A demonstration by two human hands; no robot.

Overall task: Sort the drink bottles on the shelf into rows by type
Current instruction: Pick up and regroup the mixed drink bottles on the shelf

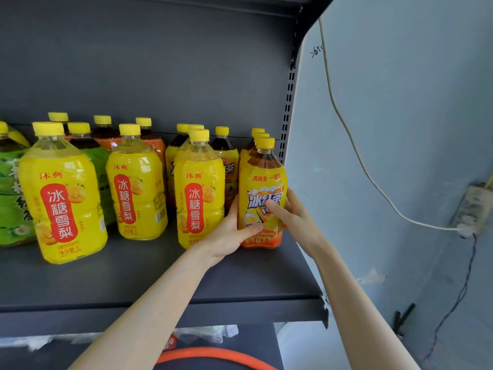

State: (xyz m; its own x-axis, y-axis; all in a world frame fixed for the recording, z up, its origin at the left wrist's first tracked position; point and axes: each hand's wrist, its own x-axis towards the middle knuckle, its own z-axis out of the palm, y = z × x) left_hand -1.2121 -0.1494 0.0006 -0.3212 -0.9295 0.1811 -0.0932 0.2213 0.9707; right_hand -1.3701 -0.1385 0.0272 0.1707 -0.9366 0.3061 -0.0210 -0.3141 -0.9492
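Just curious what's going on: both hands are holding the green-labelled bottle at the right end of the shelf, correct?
Not quite. The head view shows the left hand and right hand holding a yellow-and-orange-labelled iced tea bottle at the right end of the shelf; the green-labelled bottle stands far left.

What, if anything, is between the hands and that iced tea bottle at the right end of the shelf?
Nothing visible. The left hand and right hand already touch the sides of the front iced tea bottle, which stands on the shelf.
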